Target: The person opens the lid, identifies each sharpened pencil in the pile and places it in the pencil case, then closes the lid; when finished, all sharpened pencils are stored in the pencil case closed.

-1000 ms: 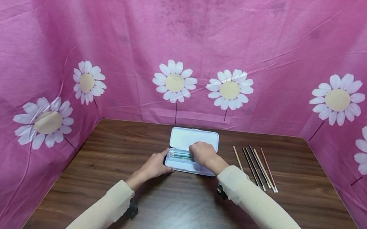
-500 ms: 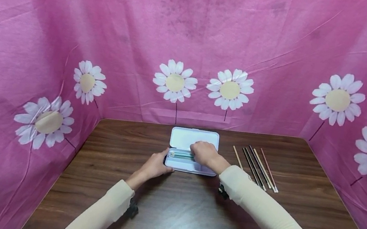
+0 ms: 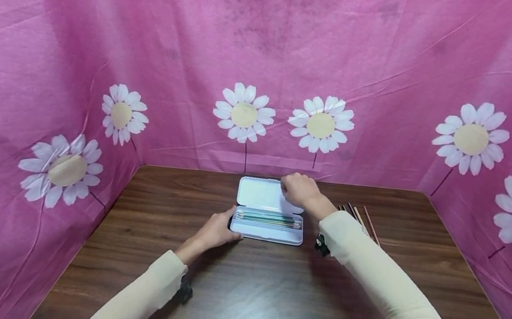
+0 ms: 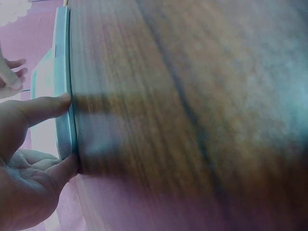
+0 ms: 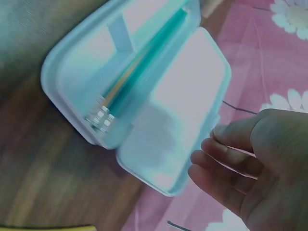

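Note:
A white pencil case (image 3: 269,233) lies on the table with its lid (image 3: 257,193) folded back. Several green pencils and a yellowish one (image 5: 137,67) lie lengthwise in its rear part; the front compartments show bare. My left hand (image 3: 215,230) holds the case's front left corner, its thumb (image 4: 50,107) along the front side and fingers round the left end. At the lid's right edge is my right hand (image 3: 302,191), its fingers loosely bent with nothing between them. The right wrist view puts these fingertips (image 5: 208,144) right beside the lid's edge.
More pencils (image 3: 371,227), dark, tan and red, lie to the right of the case, partly behind the right sleeve (image 3: 370,269). The brown wooden table (image 3: 244,293) ends at a pink cloth (image 3: 295,47) with white flowers.
My right hand has let go of the pencils in the case and risen up and back to the lid. The pencils now show at full length. My left hand stays put.

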Tool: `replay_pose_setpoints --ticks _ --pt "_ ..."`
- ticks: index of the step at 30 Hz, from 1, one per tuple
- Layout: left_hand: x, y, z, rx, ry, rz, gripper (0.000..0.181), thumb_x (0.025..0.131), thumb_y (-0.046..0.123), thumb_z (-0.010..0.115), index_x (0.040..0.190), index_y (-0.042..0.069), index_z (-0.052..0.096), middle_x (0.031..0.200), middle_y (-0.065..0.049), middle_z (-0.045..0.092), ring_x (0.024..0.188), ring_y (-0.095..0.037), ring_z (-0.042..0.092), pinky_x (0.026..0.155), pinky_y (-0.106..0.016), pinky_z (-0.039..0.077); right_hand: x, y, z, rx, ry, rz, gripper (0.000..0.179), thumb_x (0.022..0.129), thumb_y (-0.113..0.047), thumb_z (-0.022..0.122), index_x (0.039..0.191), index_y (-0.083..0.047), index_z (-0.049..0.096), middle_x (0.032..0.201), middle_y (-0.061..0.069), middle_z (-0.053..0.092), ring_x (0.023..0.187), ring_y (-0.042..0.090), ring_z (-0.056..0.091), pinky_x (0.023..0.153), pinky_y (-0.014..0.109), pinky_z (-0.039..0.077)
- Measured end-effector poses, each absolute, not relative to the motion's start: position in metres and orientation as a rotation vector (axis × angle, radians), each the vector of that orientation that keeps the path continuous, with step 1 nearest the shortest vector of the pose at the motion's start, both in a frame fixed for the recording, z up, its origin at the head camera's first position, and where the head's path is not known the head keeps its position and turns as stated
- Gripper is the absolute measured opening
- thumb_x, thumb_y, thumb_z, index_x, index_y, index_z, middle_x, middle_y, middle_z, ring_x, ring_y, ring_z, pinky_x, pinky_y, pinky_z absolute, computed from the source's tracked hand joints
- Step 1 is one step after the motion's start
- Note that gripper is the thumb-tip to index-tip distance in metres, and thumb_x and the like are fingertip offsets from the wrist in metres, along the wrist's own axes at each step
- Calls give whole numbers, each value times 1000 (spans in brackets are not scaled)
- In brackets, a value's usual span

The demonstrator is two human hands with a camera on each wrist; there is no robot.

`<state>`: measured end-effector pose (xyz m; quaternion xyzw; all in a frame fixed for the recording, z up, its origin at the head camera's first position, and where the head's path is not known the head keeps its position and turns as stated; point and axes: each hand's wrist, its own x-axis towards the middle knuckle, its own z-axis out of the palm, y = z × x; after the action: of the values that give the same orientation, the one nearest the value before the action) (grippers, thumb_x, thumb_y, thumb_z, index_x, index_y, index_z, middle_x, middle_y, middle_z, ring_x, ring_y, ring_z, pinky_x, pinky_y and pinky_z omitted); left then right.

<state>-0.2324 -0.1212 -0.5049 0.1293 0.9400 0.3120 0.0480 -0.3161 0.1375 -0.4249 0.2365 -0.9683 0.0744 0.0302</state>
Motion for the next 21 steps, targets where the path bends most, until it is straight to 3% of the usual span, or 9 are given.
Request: replay_pose_setpoints --ticks 8,13,21 --pt "-233 -123 -505 388 2871 940 94 87 24 89 160 -9 39 155 -32 53 139 -42 59 116 -51 50 -333 134 -405 664 -3010 299 14 97 0 61 90 -6 71 87 10 69 79 25 62 72 42 57" --pt "-233 -122 -504 382 2856 955 93 89 23 88 160 -8 38 157 -31 51 141 -41 57 117 -51 49 -341 129 -402 678 -3005 352 9 99 -3 64 102 -4 73 93 11 71 82 26 63 74 42 58" --pt "-234 -120 -506 365 2842 965 93 89 24 87 161 -7 37 157 -31 52 143 -41 56 118 -52 48 -350 123 -410 693 -3081 371 18 102 -6 62 117 0 69 105 17 74 92 30 67 87 45 60"
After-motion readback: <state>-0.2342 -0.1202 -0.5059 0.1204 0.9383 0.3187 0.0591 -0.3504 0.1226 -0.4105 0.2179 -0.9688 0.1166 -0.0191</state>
